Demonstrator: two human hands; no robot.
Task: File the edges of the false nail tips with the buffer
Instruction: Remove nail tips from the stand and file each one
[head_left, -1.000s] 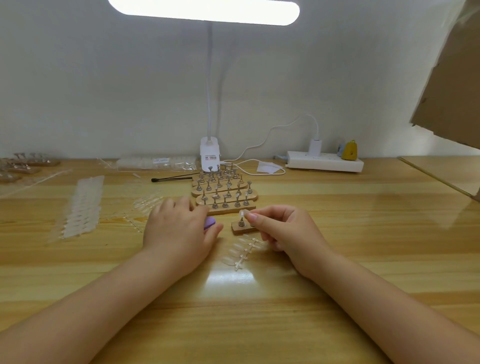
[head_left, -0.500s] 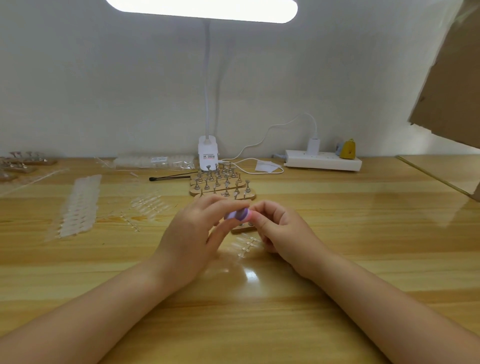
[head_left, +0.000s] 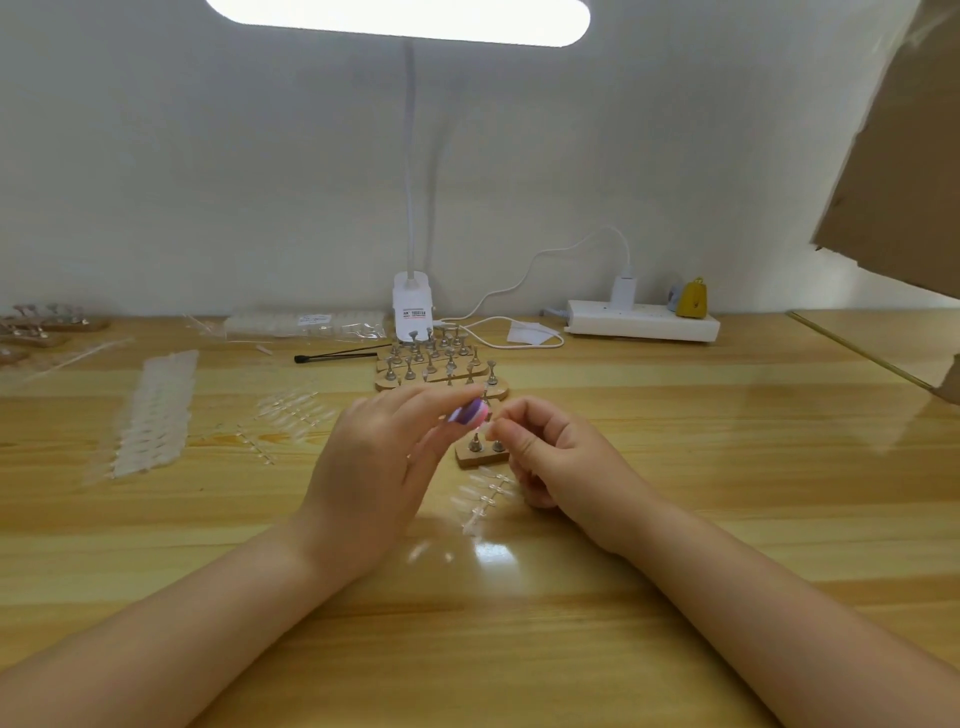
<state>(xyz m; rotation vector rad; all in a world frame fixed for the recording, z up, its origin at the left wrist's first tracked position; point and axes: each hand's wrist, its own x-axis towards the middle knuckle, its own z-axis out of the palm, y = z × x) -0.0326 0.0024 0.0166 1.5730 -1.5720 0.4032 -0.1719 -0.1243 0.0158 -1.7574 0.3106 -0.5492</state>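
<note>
My left hand (head_left: 374, 467) holds a small purple and pink buffer (head_left: 470, 414) between thumb and fingers, raised above the desk. My right hand (head_left: 561, 457) pinches a clear false nail tip (head_left: 485, 427) right beside the buffer, the two touching or nearly so. Below them stands a small wooden holder (head_left: 480, 456) with two metal pegs. A strip of clear nail tips (head_left: 483, 493) lies on the desk just under my right hand.
Several wooden peg stands (head_left: 436, 366) sit behind the hands by the lamp base (head_left: 412, 312). Rows of nail tips (head_left: 150, 415) lie at the left, more loose tips (head_left: 291, 410) nearer. A black tool (head_left: 335, 356), a power strip (head_left: 644, 322) and cardboard (head_left: 904, 156) are further off.
My left hand lifted the buffer off the desk and brought it to the nail tip in my right hand. Both hands rose a little above the small holder.
</note>
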